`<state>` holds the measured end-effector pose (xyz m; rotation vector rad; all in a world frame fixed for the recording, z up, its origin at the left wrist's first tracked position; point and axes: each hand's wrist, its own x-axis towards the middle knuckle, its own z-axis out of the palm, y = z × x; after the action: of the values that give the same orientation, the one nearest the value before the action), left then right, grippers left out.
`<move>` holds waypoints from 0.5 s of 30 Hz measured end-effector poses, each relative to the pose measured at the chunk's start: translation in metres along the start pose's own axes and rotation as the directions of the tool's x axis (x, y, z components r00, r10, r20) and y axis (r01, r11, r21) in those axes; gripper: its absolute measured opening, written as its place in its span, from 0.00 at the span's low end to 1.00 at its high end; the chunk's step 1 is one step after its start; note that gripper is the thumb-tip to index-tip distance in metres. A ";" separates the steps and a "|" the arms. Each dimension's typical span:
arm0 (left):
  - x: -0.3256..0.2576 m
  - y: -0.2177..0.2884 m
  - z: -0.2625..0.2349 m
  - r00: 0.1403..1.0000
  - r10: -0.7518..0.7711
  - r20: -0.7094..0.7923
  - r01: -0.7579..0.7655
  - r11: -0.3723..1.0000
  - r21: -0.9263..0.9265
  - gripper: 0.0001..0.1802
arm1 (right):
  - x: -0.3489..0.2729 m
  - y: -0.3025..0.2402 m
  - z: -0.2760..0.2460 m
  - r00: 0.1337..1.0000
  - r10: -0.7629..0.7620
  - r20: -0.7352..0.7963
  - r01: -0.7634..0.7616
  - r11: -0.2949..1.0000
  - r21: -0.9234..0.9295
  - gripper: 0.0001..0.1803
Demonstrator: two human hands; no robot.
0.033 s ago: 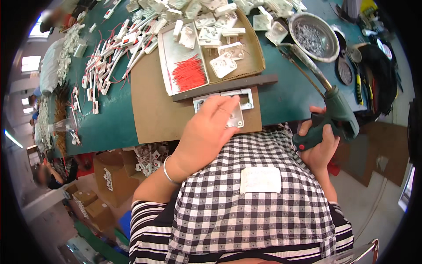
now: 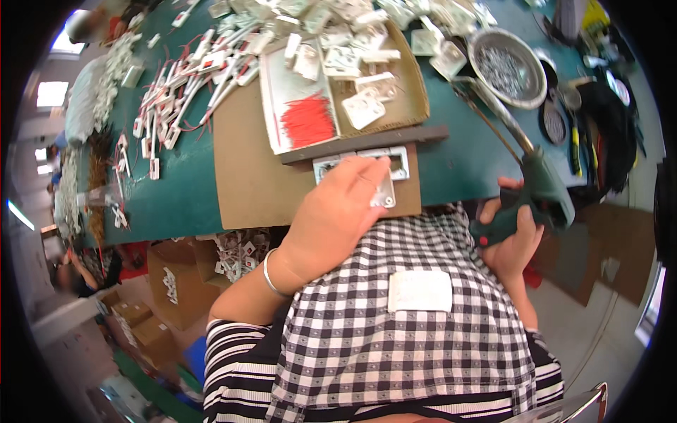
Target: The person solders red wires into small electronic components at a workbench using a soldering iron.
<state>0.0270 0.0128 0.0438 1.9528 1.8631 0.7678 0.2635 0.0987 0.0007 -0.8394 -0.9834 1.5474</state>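
Green bench [image 2: 176,204] spreads ahead of us, with a brown card sheet [image 2: 247,169] lying on it under our left hand. Our left hand [image 2: 338,211] lies flat, fingers together and lightly curled, pressing down a small white plastic plate [image 2: 384,194] at the near edge of the sheet. A second white frame [image 2: 398,161] lies just beyond the fingertips, against a grey bar [image 2: 367,144]. Our right hand [image 2: 511,236] is wrapped tight around the grip of a green power driver [image 2: 543,194], held off the bench edge, to the right of the plate and well apart from it.

We judge this to be the holding step: the plate is pinned and the driver is not yet on it. The next move calls for swinging the driver's tip over to the plate and lining it up square; where its tip lies we cannot tell, as the view is poor there.

Beyond the left hand sits a shallow card tray [image 2: 412,92] of hard white plastic parts and a bunch of thin red wires [image 2: 307,120]. Beyond the right hand, a round metal bowl [image 2: 508,67] holds small shiny pieces, perhaps screws.
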 end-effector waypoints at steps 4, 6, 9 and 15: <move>0.003 -0.003 -0.002 1.000 0.013 -0.008 -0.012 0.990 0.138 0.32 | -0.002 0.003 -0.004 0.997 0.003 -0.078 0.000 0.999 0.039 0.22; 0.002 -0.009 -0.001 0.999 0.029 0.028 -0.033 0.990 0.138 0.31 | -0.001 0.001 0.001 0.997 -0.007 -0.078 0.007 1.000 0.002 0.22; -0.003 -0.010 0.009 0.997 0.072 -0.006 -0.068 0.959 0.276 0.31 | 0.002 0.001 0.012 0.997 -0.002 -0.073 0.002 1.000 -0.004 0.23; -0.006 -0.016 0.004 0.996 0.076 -0.055 -0.069 0.990 0.121 0.33 | 0.007 -0.004 0.031 1.000 -0.002 -0.012 0.002 1.000 -0.009 0.23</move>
<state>0.0161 0.0084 0.0303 2.1030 1.9221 0.7597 0.2365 0.1008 0.0167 -0.8528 -0.9827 1.5361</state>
